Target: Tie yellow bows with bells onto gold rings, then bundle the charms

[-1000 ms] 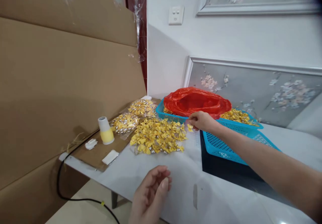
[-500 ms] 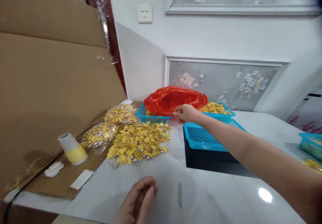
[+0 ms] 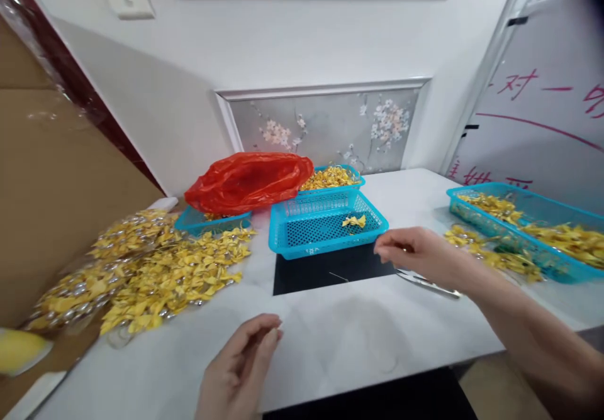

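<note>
Right hand: your right hand is just past the front right corner of the blue basket. Your fingers are curled in and pinched together. You hold nothing that can be seen. You do not touch the basket.
Left hand: your left hand is well in front of the blue basket, near the table edge. It is loosely curled with the fingertips close together. I cannot tell if something tiny is in it.
Yellow bow: one small yellow bow lies inside the blue basket, on its floor, toward the right side. It is near your right hand but apart from it.
Blue basket: it sits on the white table, partly over a black square set in the table top.
Yellow pile: a big pile of yellow bows lies on the table to the left of the blue basket. Some are in clear bags.
Red bag: a red plastic bag lies behind and to the left of the blue basket, on top of a second basket of the same blue.
Far basket: a third basket full of yellow bows is well to the right of the blue basket.
Metal tool: a thin shiny metal tool lies on the table just under your right wrist, to the right of the blue basket.
</note>
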### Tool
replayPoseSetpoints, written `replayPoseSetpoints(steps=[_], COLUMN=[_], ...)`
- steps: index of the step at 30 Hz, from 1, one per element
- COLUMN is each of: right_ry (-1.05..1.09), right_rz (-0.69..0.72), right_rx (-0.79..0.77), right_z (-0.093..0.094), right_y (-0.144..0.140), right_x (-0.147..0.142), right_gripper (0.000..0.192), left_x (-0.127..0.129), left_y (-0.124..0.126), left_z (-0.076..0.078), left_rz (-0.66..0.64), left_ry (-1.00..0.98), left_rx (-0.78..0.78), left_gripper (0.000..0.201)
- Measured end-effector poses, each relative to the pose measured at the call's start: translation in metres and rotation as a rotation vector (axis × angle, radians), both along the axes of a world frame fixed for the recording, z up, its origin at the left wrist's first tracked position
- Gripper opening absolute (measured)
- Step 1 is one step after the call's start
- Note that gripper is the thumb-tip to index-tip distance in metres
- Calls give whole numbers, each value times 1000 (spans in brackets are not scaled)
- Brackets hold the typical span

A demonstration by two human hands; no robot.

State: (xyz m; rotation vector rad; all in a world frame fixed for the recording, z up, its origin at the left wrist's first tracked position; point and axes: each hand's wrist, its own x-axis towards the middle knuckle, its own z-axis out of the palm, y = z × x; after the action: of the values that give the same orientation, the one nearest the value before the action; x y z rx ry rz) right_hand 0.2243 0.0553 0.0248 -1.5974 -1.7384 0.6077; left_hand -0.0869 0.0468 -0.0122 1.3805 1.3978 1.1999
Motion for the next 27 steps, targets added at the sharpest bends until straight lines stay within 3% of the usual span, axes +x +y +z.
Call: replayPoseSetpoints(steps=[5,10,13,18,20,23,27], right_ry=[-112,-257,-308,-308,-294,-252,-49], right_rz=[24,-3,4,50,60,71,30], right_rx=[44,88,106,156,179,208,161], right_z=[-35,-62,-79,-99,-102,-104,-108], right_y=[-11,11,17,12,10,10,15], right_x=[-18,-48,-56,-56,-57,-57,-53], right_gripper=[21,19,18,28,28,26,19], left_x=[45,45,15,-82,-118,-153,-173], left_y=[-2,-6,-5,0,1,0,1], left_z=[18,15,11,11,9,2,-7], left_rz=[-168,-132,57,586,731,846,877], left_ry=[103,269,410,692,805,927,1047], left_rx=[85,136,173,186,136,26,-83], left_gripper=[15,19,26,41,43,44,43])
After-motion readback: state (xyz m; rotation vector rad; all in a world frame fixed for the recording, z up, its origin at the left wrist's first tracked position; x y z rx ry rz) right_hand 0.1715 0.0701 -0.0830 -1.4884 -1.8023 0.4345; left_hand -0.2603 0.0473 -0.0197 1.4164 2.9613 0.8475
